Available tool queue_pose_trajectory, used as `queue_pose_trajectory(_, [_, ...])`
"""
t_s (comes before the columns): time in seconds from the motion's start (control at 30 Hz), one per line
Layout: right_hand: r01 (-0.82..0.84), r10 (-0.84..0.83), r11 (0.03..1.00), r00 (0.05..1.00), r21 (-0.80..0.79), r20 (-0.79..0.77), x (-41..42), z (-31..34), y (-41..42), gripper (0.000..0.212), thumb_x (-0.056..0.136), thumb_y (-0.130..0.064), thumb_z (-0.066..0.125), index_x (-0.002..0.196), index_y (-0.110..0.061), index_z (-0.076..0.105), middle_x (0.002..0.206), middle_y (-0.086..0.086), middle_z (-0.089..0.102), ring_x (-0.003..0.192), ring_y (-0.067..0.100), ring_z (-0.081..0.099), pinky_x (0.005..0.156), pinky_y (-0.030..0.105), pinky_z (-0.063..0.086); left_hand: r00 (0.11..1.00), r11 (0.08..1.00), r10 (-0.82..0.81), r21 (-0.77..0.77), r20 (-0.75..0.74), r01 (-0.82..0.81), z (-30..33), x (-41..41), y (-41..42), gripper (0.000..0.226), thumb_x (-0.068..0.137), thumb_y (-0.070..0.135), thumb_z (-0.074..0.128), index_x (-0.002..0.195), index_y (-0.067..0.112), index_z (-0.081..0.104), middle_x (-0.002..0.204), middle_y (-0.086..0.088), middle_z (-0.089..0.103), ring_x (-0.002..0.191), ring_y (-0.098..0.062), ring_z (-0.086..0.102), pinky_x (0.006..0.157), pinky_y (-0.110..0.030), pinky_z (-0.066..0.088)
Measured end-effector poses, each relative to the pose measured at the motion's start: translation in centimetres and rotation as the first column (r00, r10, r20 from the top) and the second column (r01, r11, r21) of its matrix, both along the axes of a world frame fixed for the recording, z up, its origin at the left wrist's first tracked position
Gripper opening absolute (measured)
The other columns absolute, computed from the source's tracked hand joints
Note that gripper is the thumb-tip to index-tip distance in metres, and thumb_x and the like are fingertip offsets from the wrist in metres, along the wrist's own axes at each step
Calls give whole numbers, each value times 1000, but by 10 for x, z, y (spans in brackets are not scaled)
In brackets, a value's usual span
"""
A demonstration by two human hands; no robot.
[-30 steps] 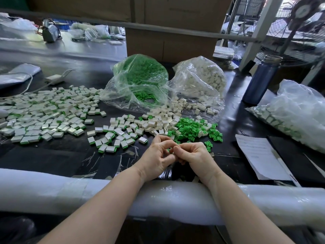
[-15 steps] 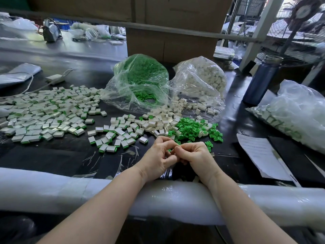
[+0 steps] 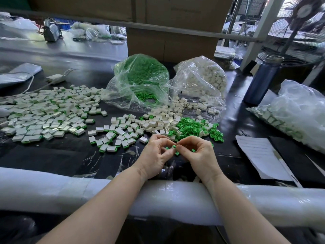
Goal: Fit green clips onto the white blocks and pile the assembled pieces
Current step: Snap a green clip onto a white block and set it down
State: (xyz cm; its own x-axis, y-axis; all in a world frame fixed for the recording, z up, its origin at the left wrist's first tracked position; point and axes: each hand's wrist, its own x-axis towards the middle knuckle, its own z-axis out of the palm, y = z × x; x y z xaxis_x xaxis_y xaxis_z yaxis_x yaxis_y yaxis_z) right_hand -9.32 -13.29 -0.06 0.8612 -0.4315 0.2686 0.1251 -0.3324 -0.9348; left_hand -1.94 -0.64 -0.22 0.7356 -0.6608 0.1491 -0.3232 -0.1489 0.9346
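green clip [image 3: 174, 146] | pinched by left hand [image 3: 157, 154], right hand [image 3: 198, 153] | black table [image 3: 52, 155]

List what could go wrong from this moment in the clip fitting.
1. The right hand pinches a small green clip by its fingertips alone; it might slip and fall among the loose green clips.
2. Bare white blocks lie against the assembled pieces, so unfinished blocks may get mixed in.
3. What the left hand holds is hidden, so alignment is unclear.
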Motion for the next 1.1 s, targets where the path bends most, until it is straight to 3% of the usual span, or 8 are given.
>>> queue_pose_trajectory(0.27, [15,-26,990,997,-143,-77,2,-1,1,18,83,-6,66,73,-18,59,68,-7,58,60,-3,50,62,13,43,999,999,27,18,39,-27,-3,0,-1,5,86,12,63,90,10,64,99,5,47,64,-5,48,62,-10,46])
queue_pose_trajectory(0.43, [44,-57,985,996,-169,-75,3,-3,0,17,85,-9,65,74,-21,60,68,-4,60,62,5,52,62,19,45,998,998,59,6,-18,-59,-5,2,1,7,87,12,62,90,18,65,76,-2,64,65,-12,55,64,-25,49])
queue_pose_trajectory(0.53, [130,-136,975,990,-178,-25,3,-3,-1,15,85,-9,66,74,-19,62,68,-5,61,62,2,53,61,12,44,989,990,135,-42,-52,-138,-5,3,1,17,88,8,60,92,25,64,73,3,62,60,-6,59,59,-18,51])
queue_pose_trajectory(0.7, [222,-233,951,972,-214,-23,2,-4,-4,8,83,-11,68,76,-13,65,70,-2,63,68,13,57,66,22,49,909,912,408,10,84,-410,-5,7,4,22,89,8,57,109,17,64,94,-2,65,82,-18,64,78,-30,55])
queue_pose_trajectory(0.77, [231,-245,945,969,-231,-36,1,-4,-4,6,83,-12,68,77,-12,66,72,-1,64,72,17,59,70,29,51,875,884,457,32,160,-467,-6,9,5,27,89,9,57,116,15,62,110,-5,59,86,-12,59,84,-24,50])
queue_pose_trajectory(0.9, [239,-258,940,965,-242,-48,0,-3,-3,8,83,-13,68,75,-12,66,71,0,63,73,19,59,72,35,51,872,863,432,175,230,-473,-8,10,5,41,90,14,57,130,8,50,130,-8,36,104,-16,48,90,-10,30])
queue_pose_trajectory(0.97, [242,-262,940,963,-242,-53,0,-3,-3,8,83,-14,69,75,-12,66,72,0,63,73,19,59,73,36,51,878,848,417,246,234,-469,-8,9,4,45,91,16,56,133,3,45,135,-10,30,121,-22,40,102,-18,27])
queue_pose_trajectory(1.1, [242,-268,936,961,-254,-69,0,-4,-4,8,83,-14,68,75,-12,66,72,-1,63,74,19,59,74,37,51,886,829,384,326,260,-455,-6,8,2,41,91,16,54,128,0,47,137,-11,26,126,-25,36,107,-24,27])
